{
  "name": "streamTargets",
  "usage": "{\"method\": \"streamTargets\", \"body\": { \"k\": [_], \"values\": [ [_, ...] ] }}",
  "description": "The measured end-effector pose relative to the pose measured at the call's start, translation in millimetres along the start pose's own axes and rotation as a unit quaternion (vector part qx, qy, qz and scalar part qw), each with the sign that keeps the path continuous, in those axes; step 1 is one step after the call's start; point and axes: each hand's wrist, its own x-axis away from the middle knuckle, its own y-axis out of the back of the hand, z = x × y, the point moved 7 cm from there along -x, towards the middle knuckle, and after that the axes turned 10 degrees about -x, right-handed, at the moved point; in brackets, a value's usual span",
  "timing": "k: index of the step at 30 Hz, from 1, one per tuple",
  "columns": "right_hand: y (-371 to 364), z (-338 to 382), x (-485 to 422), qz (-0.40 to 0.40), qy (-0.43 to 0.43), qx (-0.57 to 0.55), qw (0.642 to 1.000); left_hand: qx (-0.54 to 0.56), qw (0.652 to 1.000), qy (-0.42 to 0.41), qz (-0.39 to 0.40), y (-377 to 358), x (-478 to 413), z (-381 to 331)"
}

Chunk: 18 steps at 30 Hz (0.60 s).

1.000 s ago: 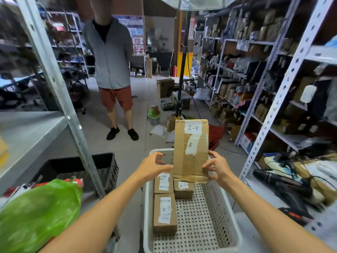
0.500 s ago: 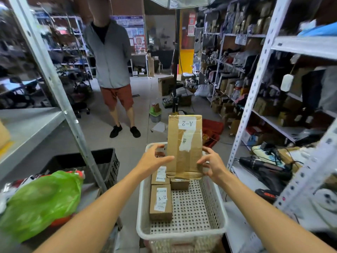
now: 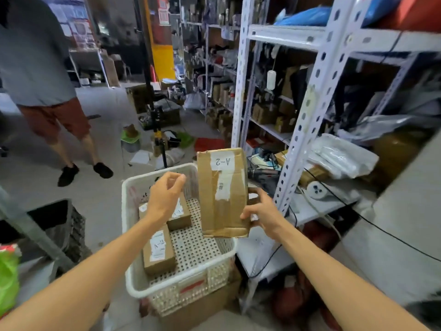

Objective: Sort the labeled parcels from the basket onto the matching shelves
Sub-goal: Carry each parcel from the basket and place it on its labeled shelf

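A-2 parcel (image 3: 223,192) being held upright over the basket (image 3: 128,211)
Its lower right edge is being gripped by the right hand (image 3: 262,211); the left hand (image 3: 164,197) is hovering beside it, loosely open, empty.

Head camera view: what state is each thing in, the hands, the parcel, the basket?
Parcel: held up, upright, A-2 label upside down.
Right hand: grips the parcel's lower corner.
Left hand: relaxed, holds nothing.
Basket: holds small boxes lying flat, labels up.
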Motion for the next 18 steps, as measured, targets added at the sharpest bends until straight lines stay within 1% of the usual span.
{"method": "streamTargets", "body": {
  "k": [2, 3, 5, 8, 10, 13, 18],
  "values": [
    [20, -8, 28, -0.012, 0.004, 0.015, 1.000, -0.042, 0.997, -0.064, -0.022, -3, 5, -17],
    [31, -10, 42, -0.026, 0.010, 0.007, 1.000, -0.066, 0.993, -0.101, -0.011, -9, 9, -28],
    [55, -15, 72, -0.062, 0.029, -0.029, 0.997, -0.101, 0.980, -0.165, 0.044, -35, 22, -46],
    [94, -22, 117, -0.128, 0.064, -0.091, 0.985, -0.072, 0.961, -0.210, 0.167, -86, 53, -69],
    [124, -23, 151, -0.175, 0.083, -0.115, 0.974, -0.076, 0.941, -0.244, 0.221, -119, 74, -90],
    [176, -21, 208, -0.262, 0.104, -0.147, 0.948, -0.076, 0.908, -0.309, 0.272, -164, 108, -140],
    [261, -13, 315, -0.389, 0.127, -0.124, 0.904, -0.064, 0.840, -0.413, 0.345, -234, 179, -234]
  ]
}}
